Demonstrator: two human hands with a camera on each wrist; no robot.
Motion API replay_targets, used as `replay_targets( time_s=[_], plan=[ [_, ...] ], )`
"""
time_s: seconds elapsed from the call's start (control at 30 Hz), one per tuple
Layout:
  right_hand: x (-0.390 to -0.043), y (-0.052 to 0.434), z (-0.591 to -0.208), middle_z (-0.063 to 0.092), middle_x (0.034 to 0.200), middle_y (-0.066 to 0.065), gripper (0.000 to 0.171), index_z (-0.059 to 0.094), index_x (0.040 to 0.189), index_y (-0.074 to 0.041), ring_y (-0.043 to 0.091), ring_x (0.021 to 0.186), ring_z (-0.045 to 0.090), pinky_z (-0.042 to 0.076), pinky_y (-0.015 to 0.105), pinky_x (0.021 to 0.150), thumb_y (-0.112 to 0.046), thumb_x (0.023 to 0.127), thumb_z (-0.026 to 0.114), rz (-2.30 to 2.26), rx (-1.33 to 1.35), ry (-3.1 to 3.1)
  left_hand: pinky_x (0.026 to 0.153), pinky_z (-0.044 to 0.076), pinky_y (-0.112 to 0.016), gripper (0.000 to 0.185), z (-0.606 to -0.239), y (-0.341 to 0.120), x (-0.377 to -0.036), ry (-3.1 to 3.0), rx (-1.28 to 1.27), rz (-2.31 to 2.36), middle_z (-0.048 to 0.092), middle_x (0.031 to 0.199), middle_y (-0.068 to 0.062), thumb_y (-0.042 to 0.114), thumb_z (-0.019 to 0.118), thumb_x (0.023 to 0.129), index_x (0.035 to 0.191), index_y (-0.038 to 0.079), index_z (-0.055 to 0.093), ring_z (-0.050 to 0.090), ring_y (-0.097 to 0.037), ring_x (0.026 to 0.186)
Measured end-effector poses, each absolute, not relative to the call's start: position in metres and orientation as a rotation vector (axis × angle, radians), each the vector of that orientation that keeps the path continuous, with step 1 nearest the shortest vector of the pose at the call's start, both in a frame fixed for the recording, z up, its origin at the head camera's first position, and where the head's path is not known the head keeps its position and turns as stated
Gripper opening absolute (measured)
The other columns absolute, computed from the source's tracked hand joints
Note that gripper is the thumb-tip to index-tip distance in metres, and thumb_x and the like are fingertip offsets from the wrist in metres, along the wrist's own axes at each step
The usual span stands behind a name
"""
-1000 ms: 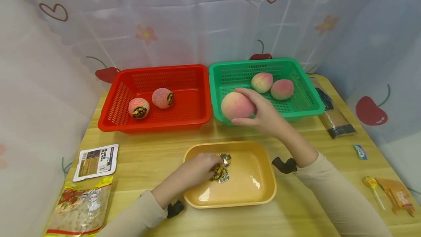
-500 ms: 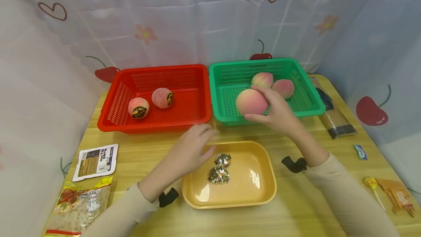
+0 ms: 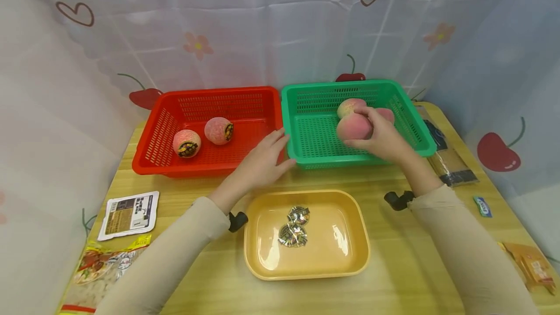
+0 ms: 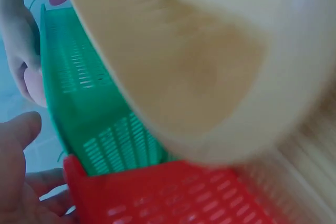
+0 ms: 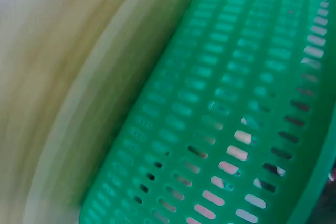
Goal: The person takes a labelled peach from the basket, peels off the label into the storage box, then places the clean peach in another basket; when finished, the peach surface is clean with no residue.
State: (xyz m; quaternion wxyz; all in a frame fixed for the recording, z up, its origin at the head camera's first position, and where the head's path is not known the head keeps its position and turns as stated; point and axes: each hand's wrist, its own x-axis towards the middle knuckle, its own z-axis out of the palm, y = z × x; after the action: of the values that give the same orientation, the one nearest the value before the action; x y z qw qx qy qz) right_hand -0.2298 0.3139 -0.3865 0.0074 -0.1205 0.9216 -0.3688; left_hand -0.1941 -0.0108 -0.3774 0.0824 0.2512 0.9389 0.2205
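My right hand (image 3: 387, 135) grips a large pink peach (image 3: 353, 127) low over the green basket (image 3: 315, 142). Two more peaches lie in that basket, one pale (image 3: 349, 106) and one pinker (image 3: 386, 114), both partly hidden. My left hand (image 3: 260, 162), its fingers extended and holding nothing, hovers at the near right corner of the red basket (image 3: 150, 164). The left wrist view shows this hand's thumb and fingers (image 4: 44, 182) beside the red rim. Inside the red basket are two smaller peaches (image 3: 186, 142) with dark labels. The right wrist view takes in the green basket's slotted wall (image 5: 210, 98), not the hand.
A yellow tray (image 3: 323, 269) holding two shiny round labels (image 3: 293, 235) stands in front of the baskets. At left lie a white flat pack (image 3: 130, 215) and a food bag (image 3: 98, 276). On the right are a brown bag (image 3: 455, 164), a small green packet (image 3: 482, 206) and an orange packet (image 3: 531, 264).
My left hand has lifted from the labels in the yellow tray and moved up to the red basket's near corner. The right hand has carried its peach rightward, towards the other two.
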Motion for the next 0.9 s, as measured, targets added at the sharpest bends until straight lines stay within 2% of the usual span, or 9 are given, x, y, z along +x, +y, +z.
replay_targets(
  time_s=[0.17, 0.47, 0.9],
  plan=[
    [-0.246, 0.318, -0.386, 0.049, 0.138, 0.023, 0.084, 0.037, 0.146, -0.002, 0.039, 0.115, 0.056, 0.048, 0.058, 0.094, -0.033, 0.082, 0.082, -0.945, -0.363, 2.884, 0.124, 0.018, -0.047, 0.073, -0.382, -0.009, -0.199, 2.760, 0.800, 0.663, 0.015, 0.168, -0.006, 0.044, 0.055, 0.100, 0.157, 0.009, 0.026, 0.008, -0.027, 0.156],
    [-0.259, 0.321, -0.394, 0.034, 0.143, 0.034, 0.070, 0.043, 0.143, 0.000, 0.046, 0.121, 0.043, 0.042, 0.063, 0.100, -0.024, 0.085, 0.073, -0.724, -0.279, 2.844, 0.125, 0.017, -0.044, 0.072, -0.384, -0.009, -0.202, 2.724, 0.836, 0.681, 0.016, 0.167, -0.008, 0.040, 0.056, 0.101, 0.157, 0.007, 0.025, 0.005, -0.027, 0.156],
    [-0.264, 0.319, -0.400, 0.042, 0.144, 0.030, 0.071, 0.037, 0.146, 0.004, 0.044, 0.128, 0.043, 0.037, 0.061, 0.108, -0.017, 0.087, 0.072, -0.787, -0.265, 2.799, 0.123, 0.021, -0.044, 0.074, -0.382, -0.010, -0.203, 2.735, 0.825, 0.630, 0.018, 0.167, -0.006, 0.045, 0.055, 0.100, 0.157, 0.010, 0.026, 0.007, -0.025, 0.156]
  ],
)
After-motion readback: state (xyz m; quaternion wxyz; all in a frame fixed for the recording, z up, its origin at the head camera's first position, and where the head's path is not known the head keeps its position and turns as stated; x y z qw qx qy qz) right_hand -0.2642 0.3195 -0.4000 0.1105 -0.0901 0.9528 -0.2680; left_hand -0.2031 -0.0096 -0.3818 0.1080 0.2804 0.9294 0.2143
